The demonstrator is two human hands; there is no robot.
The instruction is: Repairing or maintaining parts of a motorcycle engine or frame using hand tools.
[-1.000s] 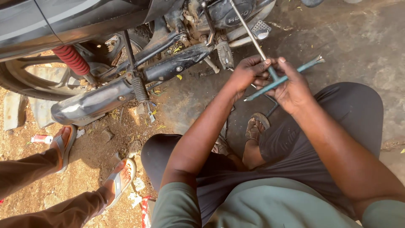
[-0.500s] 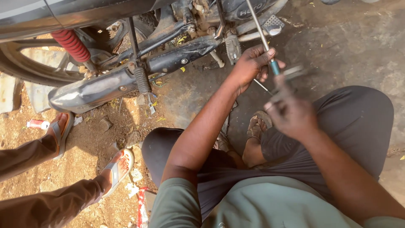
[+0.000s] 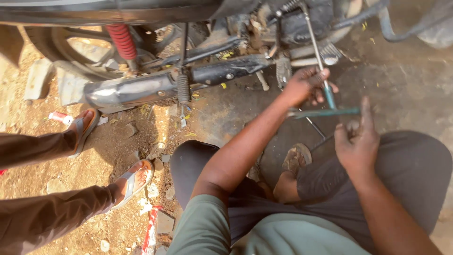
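A: Well, what's cut off?

B: The motorcycle runs past the top edge; the T-handle wrench has its tip lost among the engine parts.

A: Any wrappers?

B: Two: a small red-and-white one by the upper sandal, a long red one on the dirt lower down.

A: Hands?

B: Two. The left hand has its grip wrapped round the wrench's shaft, near the footpeg. The right hand hangs loosely spread just below the crossbar; touching or not, I cannot tell. Another person's two sandalled feet stand left.
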